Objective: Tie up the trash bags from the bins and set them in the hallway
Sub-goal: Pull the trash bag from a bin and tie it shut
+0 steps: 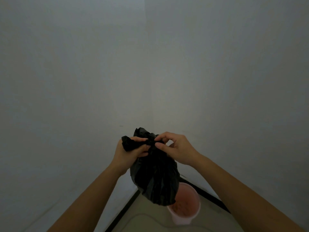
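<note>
Two bare grey walls [66,64] meet in a corner beyond the hands, with a dark skirting [123,210] and a pale floor [147,220] far below them. A black bag [155,178] hangs in the air directly under the hands, clear of the floor, full and rounded, with its neck gathered tight at the top. A pink bin [182,221] stands on the floor in the corner, beneath the bag and a little to the right of the hands. It has no liner, and its inside shows specks that cannot be made out.

The step in hand looks to be the tying itself: the bag is out of the bin, and its mouth is twisted shut at the level of the hands. Whether a knot is already drawn cannot be told in the dim light. The next move likely calls for pulling the two tails apart until the knot bites. Then the bag has to be carried to the hallway, which is not in view.

The left hand [128,153] is clenched round a bunched tail of plastic that sticks out past its knuckles, away from the other hand. The right hand [177,148] pinches the neck between thumb and forefinger, the other fingers loosely curled. A second tail stands up just above and between the two.
</note>
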The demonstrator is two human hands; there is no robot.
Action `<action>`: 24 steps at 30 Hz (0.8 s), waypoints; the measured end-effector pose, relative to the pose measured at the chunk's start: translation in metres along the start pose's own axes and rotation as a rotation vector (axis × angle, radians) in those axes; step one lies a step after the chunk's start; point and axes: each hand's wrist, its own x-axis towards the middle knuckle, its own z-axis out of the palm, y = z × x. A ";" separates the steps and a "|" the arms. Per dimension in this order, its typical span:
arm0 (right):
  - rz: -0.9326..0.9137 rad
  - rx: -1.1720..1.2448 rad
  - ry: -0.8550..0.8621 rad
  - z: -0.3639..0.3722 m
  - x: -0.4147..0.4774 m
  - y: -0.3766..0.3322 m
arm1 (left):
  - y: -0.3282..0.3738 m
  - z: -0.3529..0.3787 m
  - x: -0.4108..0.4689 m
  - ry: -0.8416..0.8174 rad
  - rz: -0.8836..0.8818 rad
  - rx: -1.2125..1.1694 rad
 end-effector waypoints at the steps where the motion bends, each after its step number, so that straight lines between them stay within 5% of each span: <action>1: -0.011 -0.023 -0.006 0.000 0.001 -0.001 | 0.001 0.000 0.000 0.000 0.003 0.005; 9: -0.039 -0.177 -0.081 -0.006 0.007 -0.005 | 0.005 -0.001 0.001 -0.072 0.031 0.084; 14: -0.118 -0.260 -0.061 -0.011 0.010 -0.014 | 0.007 -0.023 0.023 -0.179 0.226 0.646; 18: -0.127 -0.314 -0.138 -0.013 0.013 -0.026 | 0.015 -0.018 0.024 -0.240 0.226 0.627; 24: -0.377 -1.051 0.018 -0.034 0.017 -0.019 | 0.016 -0.025 0.031 -0.261 0.312 0.706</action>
